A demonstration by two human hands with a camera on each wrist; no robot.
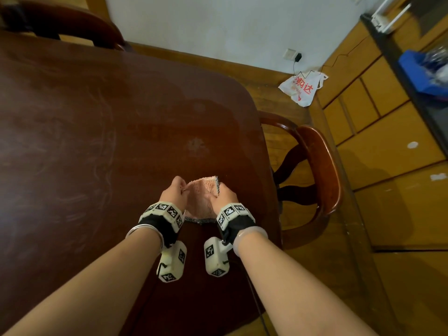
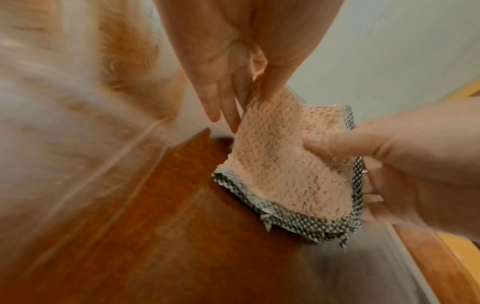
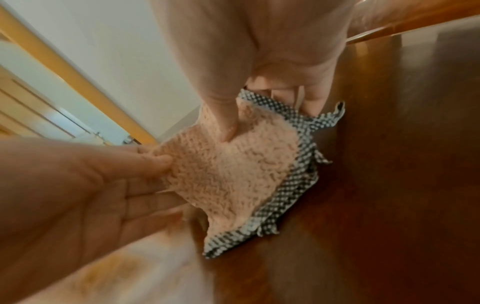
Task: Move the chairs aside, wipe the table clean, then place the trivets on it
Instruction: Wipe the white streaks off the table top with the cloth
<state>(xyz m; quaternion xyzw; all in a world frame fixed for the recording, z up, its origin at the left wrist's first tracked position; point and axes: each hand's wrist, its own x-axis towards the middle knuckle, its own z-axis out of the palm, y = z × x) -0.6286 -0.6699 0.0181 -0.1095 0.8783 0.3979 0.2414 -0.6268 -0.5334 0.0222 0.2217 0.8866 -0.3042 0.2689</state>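
A pink terry cloth (image 1: 201,200) with a black-and-white checked border is held upright between both hands, its lower edge touching the dark wooden table (image 1: 97,117) near the right edge. My left hand (image 1: 180,186) pinches its upper left corner, with thumb and finger on the cloth (image 2: 285,164) in the left wrist view. My right hand (image 1: 219,190) grips the right side, thumb pressed into the pink face (image 3: 233,174) and fingers behind the border. One chair (image 1: 317,166) stands at the table's right side, and another chair (image 1: 63,23) at the far left.
A white plastic bag (image 1: 301,87) with red print lies on the wooden floor by the wall. A charger (image 1: 297,57) is plugged into a wall socket. Wooden cabinets (image 1: 388,146) run along the right, with a blue bin (image 1: 417,69) on top.
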